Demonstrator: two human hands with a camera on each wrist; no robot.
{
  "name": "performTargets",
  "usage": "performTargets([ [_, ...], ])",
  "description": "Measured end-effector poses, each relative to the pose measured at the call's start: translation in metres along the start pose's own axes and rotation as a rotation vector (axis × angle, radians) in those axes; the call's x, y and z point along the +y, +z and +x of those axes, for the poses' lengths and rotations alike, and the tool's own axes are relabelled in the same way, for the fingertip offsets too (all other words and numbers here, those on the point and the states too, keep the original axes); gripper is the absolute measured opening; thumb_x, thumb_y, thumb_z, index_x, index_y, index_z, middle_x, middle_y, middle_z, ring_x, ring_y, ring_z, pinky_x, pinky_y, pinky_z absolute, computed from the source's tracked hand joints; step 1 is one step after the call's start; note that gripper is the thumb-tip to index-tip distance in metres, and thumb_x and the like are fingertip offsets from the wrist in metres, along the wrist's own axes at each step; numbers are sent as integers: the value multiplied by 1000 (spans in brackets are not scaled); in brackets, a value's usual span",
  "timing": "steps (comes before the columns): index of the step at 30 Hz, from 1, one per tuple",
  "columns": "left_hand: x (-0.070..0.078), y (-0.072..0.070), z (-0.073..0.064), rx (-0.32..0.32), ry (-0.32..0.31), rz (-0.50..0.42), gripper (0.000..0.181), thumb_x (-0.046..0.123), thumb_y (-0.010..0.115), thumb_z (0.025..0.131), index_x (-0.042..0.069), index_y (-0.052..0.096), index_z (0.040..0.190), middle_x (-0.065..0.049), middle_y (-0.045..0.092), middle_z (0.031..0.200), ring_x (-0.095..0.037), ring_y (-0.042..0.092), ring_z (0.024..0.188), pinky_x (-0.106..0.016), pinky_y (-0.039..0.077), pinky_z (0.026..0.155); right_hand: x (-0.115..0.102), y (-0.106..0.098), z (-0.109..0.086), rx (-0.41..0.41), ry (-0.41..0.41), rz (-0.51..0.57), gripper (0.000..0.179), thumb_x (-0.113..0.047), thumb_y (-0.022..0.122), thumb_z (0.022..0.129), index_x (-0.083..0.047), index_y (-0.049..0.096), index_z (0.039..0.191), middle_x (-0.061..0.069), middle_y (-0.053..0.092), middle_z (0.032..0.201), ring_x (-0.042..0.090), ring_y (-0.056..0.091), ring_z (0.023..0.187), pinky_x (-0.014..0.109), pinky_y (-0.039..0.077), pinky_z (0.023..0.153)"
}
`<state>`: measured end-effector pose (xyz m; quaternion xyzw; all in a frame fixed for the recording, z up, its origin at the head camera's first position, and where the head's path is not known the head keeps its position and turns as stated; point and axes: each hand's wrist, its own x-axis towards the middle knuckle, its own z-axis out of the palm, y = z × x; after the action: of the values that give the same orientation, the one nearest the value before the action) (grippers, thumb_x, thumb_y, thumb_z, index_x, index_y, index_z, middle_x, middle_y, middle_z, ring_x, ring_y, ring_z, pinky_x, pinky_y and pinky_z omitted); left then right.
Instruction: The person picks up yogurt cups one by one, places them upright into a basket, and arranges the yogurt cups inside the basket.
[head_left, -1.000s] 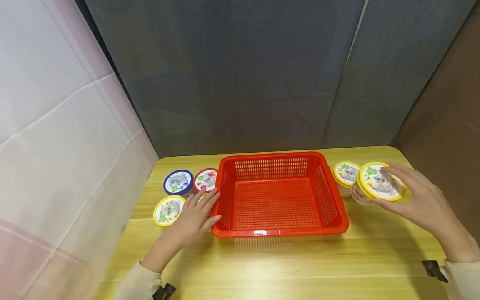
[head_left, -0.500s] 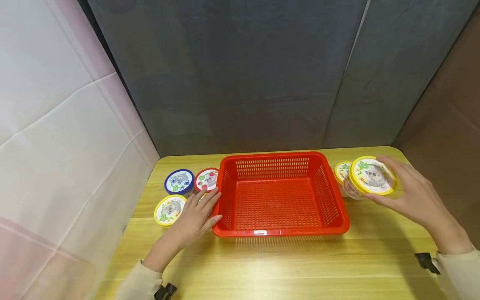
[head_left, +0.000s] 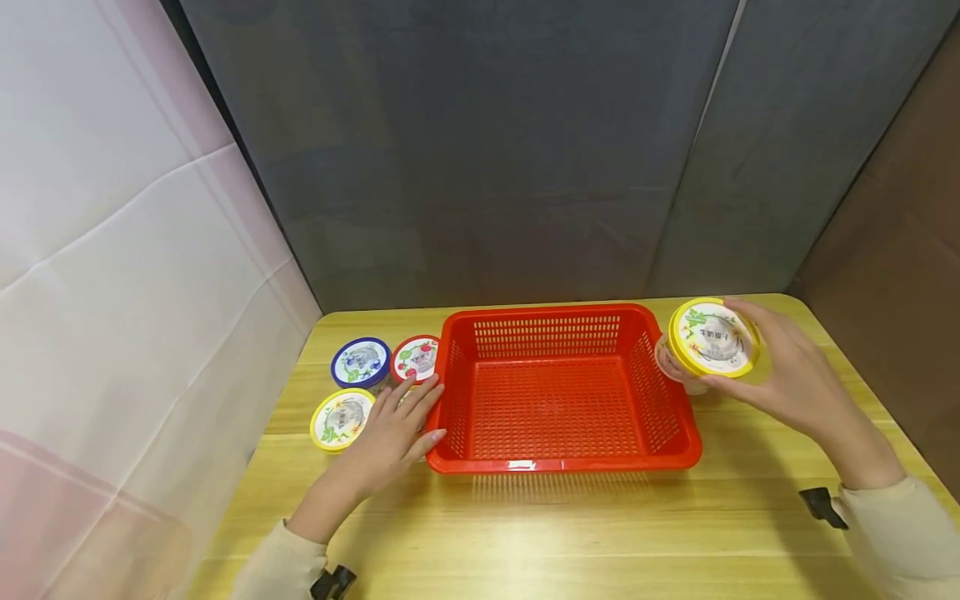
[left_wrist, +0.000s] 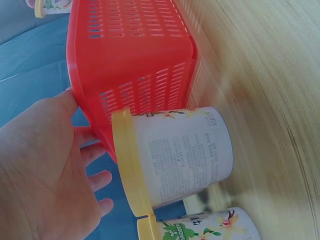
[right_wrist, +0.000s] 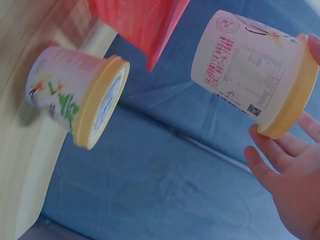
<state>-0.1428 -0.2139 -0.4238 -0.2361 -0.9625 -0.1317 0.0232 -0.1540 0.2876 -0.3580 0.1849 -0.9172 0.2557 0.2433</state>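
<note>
My right hand [head_left: 795, 383] grips a paper tub [head_left: 712, 337] by its yellow lid, thumb and fingers around the edge. It is raised beside the right rim of the red plastic basket [head_left: 562, 465]. Below it, a second yellow-lidded tub [right_wrist: 62, 90] stands on the table, almost hidden in the head view. My left hand [head_left: 390, 433] rests with fairly straight fingers at the basket's left rim. Under that hand, a yellow-lidded tub [left_wrist: 180, 155] stands against the basket wall, as the left wrist view shows. Nothing lies inside the basket.
Left of the basket stand a blue-lidded tub [head_left: 360, 362], a red-lidded tub [head_left: 415, 358] and a yellow-lidded tub [head_left: 341, 419]. A dark grey cloth wall [head_left: 480, 167] rises behind the wooden table [head_left: 570, 542]. Pale fabric [head_left: 135, 275] hangs at the left.
My right hand has carried the yellow-lidded tub left and slightly up, from beyond the standing tub to the basket's right rim. The left hand has stayed in place.
</note>
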Motion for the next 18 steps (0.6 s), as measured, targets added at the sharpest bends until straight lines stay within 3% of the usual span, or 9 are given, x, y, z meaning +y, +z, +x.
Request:
performTargets([
  [3, 0, 0, 0, 0, -1, -3, 66, 44, 54, 98, 15, 35, 154, -3, 30, 164, -38, 22, 152, -66, 19, 120, -7, 4, 5, -21, -2, 29, 109, -17, 98, 54, -16, 44, 148, 18, 54, 142, 38, 50, 124, 62, 43, 96],
  [7, 1, 0, 0, 4, -2, -3, 66, 44, 55, 98, 15, 35, 154, -3, 30, 164, -38, 22, 152, -66, 19, 120, -13, 12, 9, -40, -27, 35, 108, -18, 98, 55, -14, 43, 147, 16, 52, 143, 37, 50, 125, 61, 44, 96],
  [13, 2, -1, 0, 5, -4, -3, 66, 42, 57, 98, 14, 36, 154, -4, 30, 164, -39, 22, 151, -66, 20, 120, -16, 27, 9, -66, -89, 9, 104, -18, 96, 57, -10, 42, 146, 14, 51, 143, 32, 50, 125, 49, 46, 97],
  [18, 1, -1, 0, 2, -6, 1, 66, 43, 56, 98, 15, 35, 154, -4, 30, 164, -39, 22, 152, -66, 21, 120, -17, 38, 7, -98, -123, 23, 100, -18, 95, 59, -9, 44, 144, 16, 49, 147, 34, 49, 128, 58, 46, 97],
])
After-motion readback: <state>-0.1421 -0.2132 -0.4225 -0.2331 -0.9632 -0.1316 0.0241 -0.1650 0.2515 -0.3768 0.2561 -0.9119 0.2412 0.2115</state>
